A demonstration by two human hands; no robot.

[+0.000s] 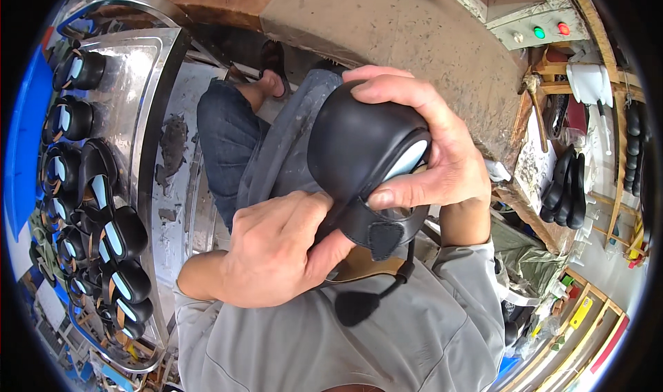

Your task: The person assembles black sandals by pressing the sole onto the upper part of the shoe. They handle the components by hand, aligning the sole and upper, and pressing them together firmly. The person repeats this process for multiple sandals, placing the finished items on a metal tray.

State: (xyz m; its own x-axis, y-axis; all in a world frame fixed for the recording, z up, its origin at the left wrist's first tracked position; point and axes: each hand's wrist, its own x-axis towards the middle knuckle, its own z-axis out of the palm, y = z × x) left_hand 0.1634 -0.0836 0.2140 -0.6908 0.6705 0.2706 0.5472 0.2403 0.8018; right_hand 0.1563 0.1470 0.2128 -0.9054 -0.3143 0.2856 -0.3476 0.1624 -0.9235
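Note:
A black leather shoe point(362, 140), with a rounded toe and a pale blue patch point(407, 159) in its opening, is held in front of my chest, toe pointing away from me. My right hand point(442, 143) wraps its right side, fingers over the toe and thumb pressed at the edge of the opening. On the left, my left hand point(273, 247) is closed on the shoe's edge, finger and thumb pinching near the strap. A strap with a fuzzy black end point(356, 308) hangs toward my shirt. The shoe's underside is hidden.
Several similar black shoes point(124, 233) stand on a metal tray rack point(131, 102) at left, beside a blue bin point(27, 143). Ahead is a brown workbench point(359, 26) with a button panel point(542, 29). A hammer point(537, 112) and black shoe forms point(566, 192) hang at right.

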